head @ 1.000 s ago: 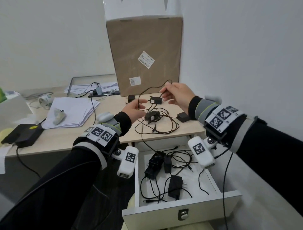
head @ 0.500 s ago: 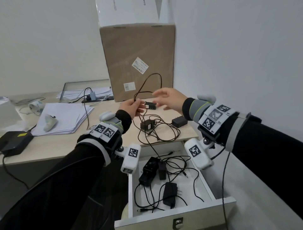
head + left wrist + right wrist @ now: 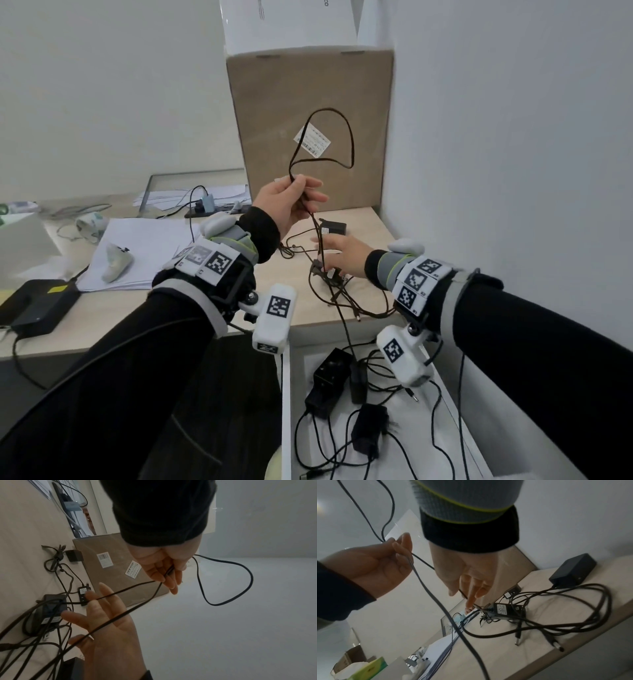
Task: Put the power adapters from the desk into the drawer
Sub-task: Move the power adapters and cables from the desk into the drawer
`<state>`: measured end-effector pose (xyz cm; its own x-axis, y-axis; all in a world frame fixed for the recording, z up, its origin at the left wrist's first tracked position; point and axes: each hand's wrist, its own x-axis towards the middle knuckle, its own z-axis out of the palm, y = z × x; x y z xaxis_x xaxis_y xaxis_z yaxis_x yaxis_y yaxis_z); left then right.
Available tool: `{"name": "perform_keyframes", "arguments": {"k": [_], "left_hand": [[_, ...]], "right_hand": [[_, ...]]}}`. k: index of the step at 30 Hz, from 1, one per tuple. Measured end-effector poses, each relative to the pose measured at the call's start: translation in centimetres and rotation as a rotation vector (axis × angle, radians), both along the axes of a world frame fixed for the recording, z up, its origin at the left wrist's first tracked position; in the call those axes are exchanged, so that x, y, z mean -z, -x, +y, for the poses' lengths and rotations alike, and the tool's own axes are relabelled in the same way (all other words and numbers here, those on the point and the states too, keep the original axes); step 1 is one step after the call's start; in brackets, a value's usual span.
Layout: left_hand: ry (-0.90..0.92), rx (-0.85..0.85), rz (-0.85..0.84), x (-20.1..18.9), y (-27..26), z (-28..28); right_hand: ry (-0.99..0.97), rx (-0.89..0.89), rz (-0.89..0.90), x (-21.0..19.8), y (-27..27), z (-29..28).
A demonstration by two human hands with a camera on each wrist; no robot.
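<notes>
My left hand (image 3: 291,202) is raised above the desk (image 3: 113,308) and pinches a thin black cable (image 3: 349,144) that loops up over it. The left hand (image 3: 163,568) shows the cable running between thumb and fingers. Lower down, my right hand (image 3: 339,250) reaches over the tangle with straight, spread fingers (image 3: 106,615). Its index fingertip is at a labelled black adapter (image 3: 501,609). A black block adapter (image 3: 334,226) lies beyond it, near the wall. The open white drawer (image 3: 286,411) holds several black adapters (image 3: 330,377) with loose cables.
A tall cardboard box (image 3: 308,102) stands at the back against the wall on the right. A stack of papers (image 3: 147,246) and a flat black device (image 3: 34,305) lie on the left of the desk. Loose cable loops (image 3: 573,615) hang near the desk's front edge.
My left hand has risen with the cable, and the loop now stands higher. My right hand let go of the cable and dropped to the adapters on the desk.
</notes>
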<state>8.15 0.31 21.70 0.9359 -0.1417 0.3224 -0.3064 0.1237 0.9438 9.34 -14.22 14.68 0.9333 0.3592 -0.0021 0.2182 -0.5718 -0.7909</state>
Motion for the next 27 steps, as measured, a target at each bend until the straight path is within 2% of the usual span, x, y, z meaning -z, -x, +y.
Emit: {"name": "perform_keyframes", "arguments": {"k": [3,7,11,18,20,23,27], "left_hand": [[0.004,0.004,-0.015,-0.2,-0.8,0.5],[0.004,-0.098,0.035,0.1,-2.1,2.1],[-0.014,-0.153,0.076,0.5,-3.0,2.7],[-0.051,-0.054,0.061,0.4,-2.8,1.1],[-0.036,-0.042,0.064,0.4,-2.7,0.7],[-0.057,-0.069,0.025,0.4,-2.5,0.1],[-0.029,-0.121,-0.007,0.2,-2.4,-0.3]], "right_hand": [[-0.045,0.029,-0.029,-0.6,-1.1,1.0],[-0.257,0.291,-0.237,-4.3,-4.1,0.1],[-0.100,0.187,-0.261,-8.8,-5.0,-0.5],[-0.213,0.252,-0.396,-12.5,-5.1,-1.2],[-0.177,0.210,-0.367,-13.3,-4.8,-1.2],[-0.151,0.249,-0.397,-14.0,-4.2,-1.6],[-0.239,0.223,-0.336,-13.8,-3.5,-2.1]]}}
